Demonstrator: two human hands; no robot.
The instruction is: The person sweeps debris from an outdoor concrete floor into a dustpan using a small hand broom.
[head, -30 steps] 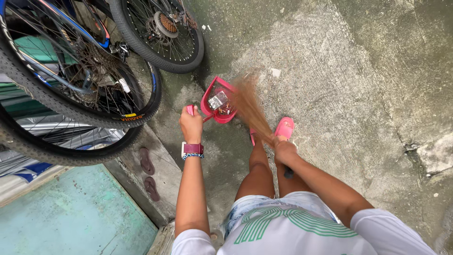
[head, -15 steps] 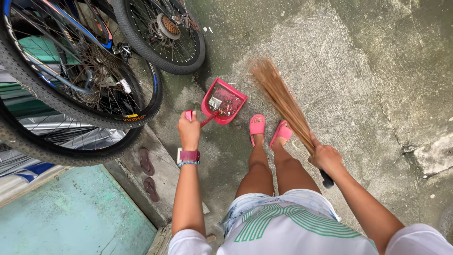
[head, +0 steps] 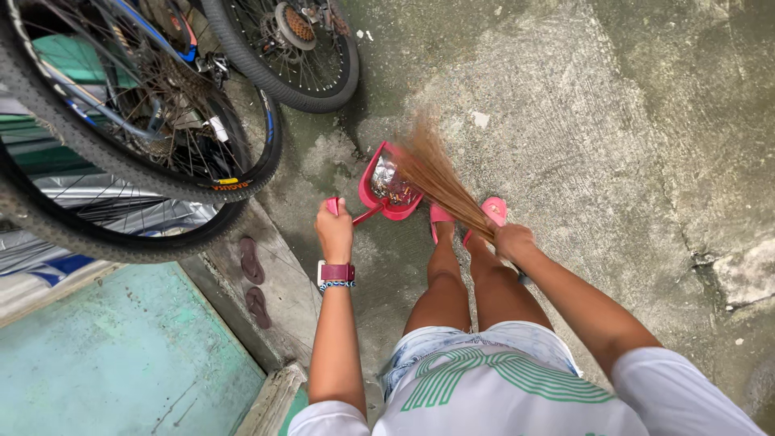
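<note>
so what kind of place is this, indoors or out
Most likely outdoors, a small yard or alley beside a house. The ground is rough, stained concrete, bicycles are parked along the edge, and a raised step has slippers left on it. The person's hands hold a dustpan and a stick broom.

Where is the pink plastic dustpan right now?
In the head view, the pink plastic dustpan sits on the concrete floor near centre, held by the left hand, with the brown stick broom brushing into it.
</note>
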